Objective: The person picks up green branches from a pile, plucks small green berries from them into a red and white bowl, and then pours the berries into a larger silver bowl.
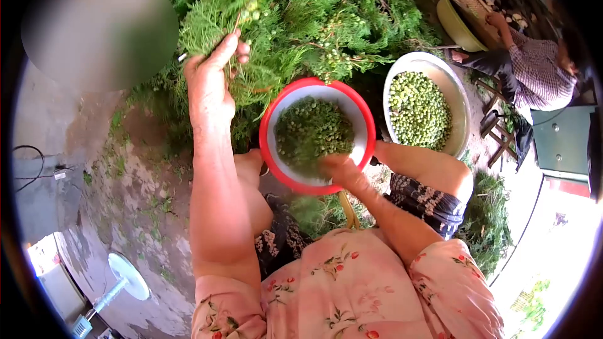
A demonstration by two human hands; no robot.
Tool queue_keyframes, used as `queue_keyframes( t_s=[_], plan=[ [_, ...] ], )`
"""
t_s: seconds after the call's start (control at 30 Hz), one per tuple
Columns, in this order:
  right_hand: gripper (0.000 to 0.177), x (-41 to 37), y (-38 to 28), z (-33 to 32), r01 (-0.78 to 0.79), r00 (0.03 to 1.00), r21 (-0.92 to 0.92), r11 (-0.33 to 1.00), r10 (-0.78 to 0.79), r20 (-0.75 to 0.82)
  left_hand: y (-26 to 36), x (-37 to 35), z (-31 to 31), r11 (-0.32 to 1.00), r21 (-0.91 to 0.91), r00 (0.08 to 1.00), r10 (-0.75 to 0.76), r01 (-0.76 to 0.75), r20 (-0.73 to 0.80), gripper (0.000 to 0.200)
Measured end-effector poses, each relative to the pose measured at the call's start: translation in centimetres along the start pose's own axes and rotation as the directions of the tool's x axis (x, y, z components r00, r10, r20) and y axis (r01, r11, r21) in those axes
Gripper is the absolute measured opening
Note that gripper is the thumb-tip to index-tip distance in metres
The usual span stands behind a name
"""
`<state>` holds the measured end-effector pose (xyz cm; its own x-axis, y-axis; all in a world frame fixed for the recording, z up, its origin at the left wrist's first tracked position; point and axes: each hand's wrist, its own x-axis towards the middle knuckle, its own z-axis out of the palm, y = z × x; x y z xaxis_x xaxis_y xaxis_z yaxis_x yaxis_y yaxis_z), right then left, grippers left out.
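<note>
My left hand [217, 75] is raised at the edge of a big heap of green branches [308, 12], its fingers closed round a sprig with pale green berries [251, 9] at its upper end. Below the heap is a red-rimmed basin [370, 119] with berries and green bits [314, 129] inside. At this basin's lower right edge is my right hand [339, 168], blurred, with a dark green blur beside its fingers; whether it holds anything is unclear. A metal basin [463, 107] full of green berries [419, 110] stands to the right, just beyond my knee.
A person [540, 69] in a checked top sits at the upper right, near a yellow-green basin [457, 22]. A wooden stool [499, 132] stands close by. More greenery [487, 220] lies right of my leg. A pale fan [129, 276] is at the lower left.
</note>
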<state>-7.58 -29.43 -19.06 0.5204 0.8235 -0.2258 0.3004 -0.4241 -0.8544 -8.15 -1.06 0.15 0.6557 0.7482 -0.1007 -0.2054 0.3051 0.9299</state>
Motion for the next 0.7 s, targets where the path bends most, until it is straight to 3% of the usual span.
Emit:
queue_keyframes(
  t_s=[0.03,0.07,0.1,0.17,0.27,0.3,0.4,0.47,0.5,0.6,0.63,0.7],
  plan=[
    [0.026,-1.6,-2.4,0.0,-0.130,0.960,-0.086,0.988,0.148,0.238,-0.2,-0.7,-0.1,1.000,-0.007,0.999,-0.004,0.004,0.040,0.016],
    [0.028,-3.0,-4.7,0.1,-0.235,0.842,-0.198,0.952,0.301,0.448,-0.3,-1.5,-0.2,1.000,-0.013,0.997,-0.008,0.009,0.077,0.016],
    [0.028,-4.7,-4.1,0.9,-0.171,0.889,-0.219,0.961,0.247,0.386,-0.4,-2.3,-0.1,0.999,0.035,0.997,-0.029,0.027,0.073,0.015],
    [0.029,-7.1,-1.9,1.9,-0.037,0.958,-0.275,0.961,0.112,0.263,-0.6,-3.5,-0.3,0.995,0.104,0.977,-0.029,0.007,0.209,0.019],
    [0.029,-6.6,-5.1,-1.5,-0.171,0.982,0.044,0.984,0.174,-0.080,0.4,-6.2,0.4,0.975,0.222,0.947,-0.082,0.012,0.311,0.017],
    [0.029,-6.8,-8.6,-4.3,-0.252,0.960,0.160,0.954,0.268,-0.085,0.6,-7.3,0.6,0.969,0.247,0.939,-0.082,-0.003,0.334,0.016],
    [0.020,-7.6,-11.1,-7.6,-0.006,0.871,0.300,0.954,0.152,-0.467,1.1,-10.5,1.0,0.958,0.283,0.907,-0.083,-0.041,0.412,0.013],
    [0.017,-8.4,-13.2,-9.0,0.232,0.771,0.498,0.836,0.154,-0.618,0.8,-12.4,0.7,0.963,0.260,0.887,-0.066,-0.063,0.458,0.007],
    [0.015,-9.1,-13.9,-9.9,0.210,0.765,0.474,0.855,0.158,-0.625,0.8,-13.2,0.5,0.967,0.253,0.862,-0.095,-0.039,0.497,0.008],
    [0.026,-10.4,-15.5,-11.1,0.431,0.735,0.198,0.880,-0.215,-0.643,1.2,-15.6,0.8,0.950,0.308,0.804,-0.219,0.047,0.552,0.009],
    [0.043,-11.2,-16.7,-11.7,0.361,0.752,-0.089,0.928,-0.346,-0.560,1.6,-16.5,1.1,0.942,0.328,0.787,-0.251,0.065,0.564,0.008],
    [0.059,-12.1,-18.9,-11.5,0.336,0.776,-0.269,0.902,-0.428,-0.464,1.7,-17.6,1.4,0.916,0.393,0.754,-0.315,0.082,0.576,0.009]
  ],
)
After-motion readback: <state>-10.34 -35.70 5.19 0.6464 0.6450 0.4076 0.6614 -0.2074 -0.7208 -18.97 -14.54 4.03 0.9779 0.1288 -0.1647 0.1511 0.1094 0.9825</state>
